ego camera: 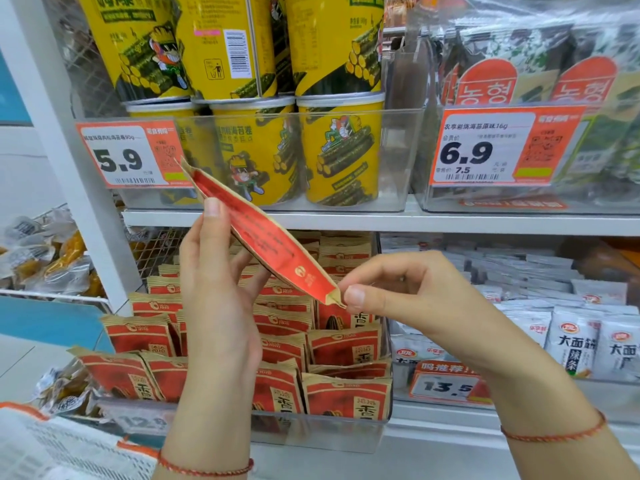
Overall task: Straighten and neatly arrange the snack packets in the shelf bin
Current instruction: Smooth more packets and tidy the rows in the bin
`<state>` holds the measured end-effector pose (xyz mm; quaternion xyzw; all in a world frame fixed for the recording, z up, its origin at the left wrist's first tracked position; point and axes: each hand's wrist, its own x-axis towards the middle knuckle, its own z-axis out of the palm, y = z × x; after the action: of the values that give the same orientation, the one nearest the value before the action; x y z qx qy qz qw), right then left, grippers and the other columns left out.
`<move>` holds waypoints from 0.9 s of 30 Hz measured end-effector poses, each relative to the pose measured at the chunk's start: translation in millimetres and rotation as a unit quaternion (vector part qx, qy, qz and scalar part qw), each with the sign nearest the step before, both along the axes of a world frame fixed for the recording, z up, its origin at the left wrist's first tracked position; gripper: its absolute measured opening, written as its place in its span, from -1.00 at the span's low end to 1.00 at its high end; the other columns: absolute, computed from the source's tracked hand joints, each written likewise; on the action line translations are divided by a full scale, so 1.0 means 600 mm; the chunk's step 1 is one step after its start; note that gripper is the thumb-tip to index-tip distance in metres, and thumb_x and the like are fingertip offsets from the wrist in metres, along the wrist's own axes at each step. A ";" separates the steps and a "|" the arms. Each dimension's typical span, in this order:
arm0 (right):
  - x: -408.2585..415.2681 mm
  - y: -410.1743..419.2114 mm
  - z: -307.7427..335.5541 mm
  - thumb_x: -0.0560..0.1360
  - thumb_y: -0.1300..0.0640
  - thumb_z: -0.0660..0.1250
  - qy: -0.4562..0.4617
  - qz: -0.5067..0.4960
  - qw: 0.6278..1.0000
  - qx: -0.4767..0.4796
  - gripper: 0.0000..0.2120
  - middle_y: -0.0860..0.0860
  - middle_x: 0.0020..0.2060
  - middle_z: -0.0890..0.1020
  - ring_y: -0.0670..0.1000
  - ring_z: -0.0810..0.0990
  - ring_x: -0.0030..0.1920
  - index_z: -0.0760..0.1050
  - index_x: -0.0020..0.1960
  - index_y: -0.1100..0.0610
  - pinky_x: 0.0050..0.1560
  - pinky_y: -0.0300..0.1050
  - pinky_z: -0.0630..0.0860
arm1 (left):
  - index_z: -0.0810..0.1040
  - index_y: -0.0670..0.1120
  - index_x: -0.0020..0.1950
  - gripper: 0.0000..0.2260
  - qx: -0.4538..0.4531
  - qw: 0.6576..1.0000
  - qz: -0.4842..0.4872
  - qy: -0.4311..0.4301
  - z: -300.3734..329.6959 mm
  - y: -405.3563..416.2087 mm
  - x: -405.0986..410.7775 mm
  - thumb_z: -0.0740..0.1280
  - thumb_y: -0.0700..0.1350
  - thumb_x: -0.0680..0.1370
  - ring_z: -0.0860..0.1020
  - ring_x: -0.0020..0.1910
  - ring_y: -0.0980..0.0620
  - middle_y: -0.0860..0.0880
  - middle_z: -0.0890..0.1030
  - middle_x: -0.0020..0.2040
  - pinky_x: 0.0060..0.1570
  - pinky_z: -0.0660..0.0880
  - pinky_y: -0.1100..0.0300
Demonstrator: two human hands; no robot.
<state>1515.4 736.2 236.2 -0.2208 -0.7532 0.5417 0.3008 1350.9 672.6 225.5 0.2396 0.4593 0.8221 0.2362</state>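
Note:
A red and tan snack packet [266,237] is held up edge-on above the clear shelf bin [322,433]. My left hand [218,292] grips its middle, thumb on the near face and fingers behind. My right hand [391,289] pinches its lower right corner between thumb and forefinger. The bin below holds several matching red and tan packets [346,344] standing in rows, some leaning or crooked, mostly at the front left.
Yellow seaweed-roll cans [341,150] stand in a clear bin on the shelf above, behind price tags 5.9 [128,154] and 6.9 [498,147]. White snack packets [575,341] fill the bin to the right. A wire rack of bagged snacks [45,258] hangs at left.

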 end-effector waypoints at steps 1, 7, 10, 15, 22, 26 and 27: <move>-0.001 -0.001 0.000 0.29 0.00 0.42 0.004 -0.004 1.000 0.004 -0.79 -0.03 -0.24 0.71 -0.05 0.67 -0.15 0.68 -0.17 0.10 -0.03 -0.19 0.56 | 0.50 0.06 0.27 -0.45 -0.001 1.000 0.001 -0.002 -0.001 0.000 0.001 0.33 0.30 0.38 0.62 -0.05 0.16 0.08 0.61 -0.01 0.01 0.58 0.11; -0.006 -0.006 0.000 0.27 -0.13 0.41 -0.021 -0.022 0.999 0.023 -0.75 -0.01 -0.24 0.71 0.11 0.65 -0.10 0.68 -0.23 0.04 0.02 0.03 0.56 | 0.48 0.01 0.34 -0.37 -0.012 1.000 0.007 0.006 0.001 0.002 0.001 0.33 0.31 0.36 0.62 0.00 0.15 0.09 0.61 0.01 -0.01 0.58 0.14; -0.005 -0.006 0.000 0.37 -0.07 0.44 -0.043 -0.032 0.998 0.027 -0.82 0.02 -0.23 0.70 0.12 0.65 -0.10 0.68 -0.21 0.04 0.06 0.13 0.56 | 0.45 -0.05 0.38 -0.37 -0.023 0.999 0.017 0.014 -0.002 0.003 0.001 0.34 0.30 0.43 0.59 0.09 0.06 0.04 0.60 0.09 -0.03 0.56 0.15; -0.001 -0.003 0.000 0.44 0.12 0.41 -0.045 -0.032 0.998 0.034 -0.88 0.03 -0.23 0.71 0.06 0.66 -0.12 0.68 -0.23 0.12 0.02 0.05 0.57 | 0.42 -0.04 0.41 -0.33 -0.029 0.999 0.021 0.026 -0.006 0.004 0.002 0.33 0.29 0.40 0.54 0.28 -0.08 -0.08 0.54 0.31 0.04 0.54 0.10; 0.004 0.000 -0.002 0.48 0.15 0.39 -0.055 -0.016 0.997 0.049 -0.88 -0.01 -0.22 0.71 -0.04 0.67 -0.14 0.68 -0.18 0.14 0.00 -0.10 0.59 | 0.43 -0.08 0.40 -0.35 -0.023 0.999 0.010 0.034 -0.008 0.004 0.004 0.32 0.27 0.42 0.56 0.11 0.04 0.04 0.58 0.10 -0.01 0.52 0.11; 0.004 0.000 -0.004 0.47 0.13 0.39 -0.060 -0.024 0.996 0.056 -0.88 -0.01 -0.22 0.71 0.00 0.67 -0.13 0.68 -0.18 0.13 0.04 0.02 0.59 | 0.42 -0.08 0.40 -0.34 -0.021 0.999 0.009 0.035 -0.006 0.004 0.006 0.32 0.27 0.41 0.56 0.15 0.02 -0.02 0.57 0.17 -0.01 0.54 0.13; 0.004 0.001 -0.004 0.47 0.12 0.39 -0.062 -0.026 0.996 0.056 -0.88 -0.01 -0.22 0.71 0.02 0.66 -0.12 0.68 -0.18 0.12 0.05 0.06 0.58 | 0.42 -0.08 0.41 -0.33 -0.019 0.999 0.010 0.034 -0.005 0.004 0.006 0.33 0.27 0.41 0.55 0.14 0.03 0.00 0.57 0.16 -0.02 0.53 0.14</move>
<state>1517.9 736.7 233.6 -0.2560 -0.7937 0.4757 0.2796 1354.8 675.2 222.7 0.2580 0.4852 0.8069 0.2169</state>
